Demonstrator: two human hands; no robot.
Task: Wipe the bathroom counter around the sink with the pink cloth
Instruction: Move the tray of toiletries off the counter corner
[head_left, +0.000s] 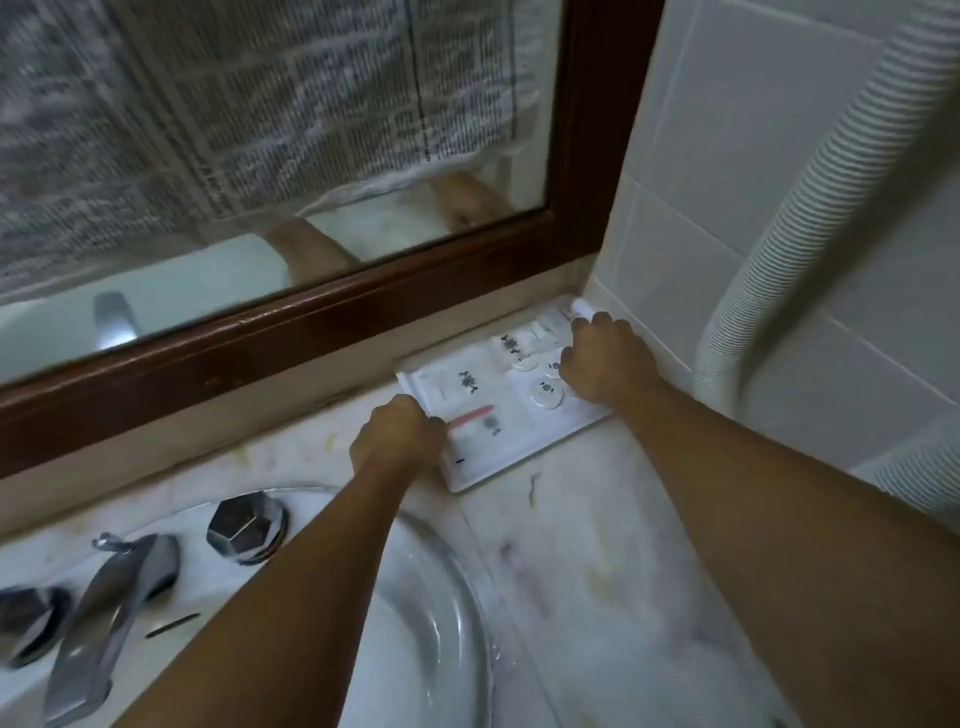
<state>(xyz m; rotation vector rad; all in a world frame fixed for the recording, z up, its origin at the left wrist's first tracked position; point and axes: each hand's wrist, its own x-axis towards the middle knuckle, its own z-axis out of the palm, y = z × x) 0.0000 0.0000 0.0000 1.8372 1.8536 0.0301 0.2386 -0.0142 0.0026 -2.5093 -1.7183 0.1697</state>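
Mirror (311, 156): brown wooden frame, spans the far wall; newspaper covers most of the glass.
Tiled wall (727, 182): closes the right side; a white ribbed hose (789, 218) hangs against it.
Table (597, 571): pale marble, faintly stained with pinkish and yellowish marks. Bare stretch runs along the near right, between the sink and the tiled wall; the far right corner is taken up by the tray.
Sink (447, 623): white basin, near left, its rim curving close to the tray's near corner.
Tap (104, 613): chrome spout with a faceted knob (247, 527) on its right.
Tray (498, 462): white, shallow, divided; lies in the corner just under the mirror frame and beside the wall. Holds small round white lids, sachets and a pink-striped item.
Left hand (397, 439): grip curled over the tray's left edge.
Right hand (605, 364): grip curled over the tray's far right part.
Pink cloth: not visible; location cannot be told.
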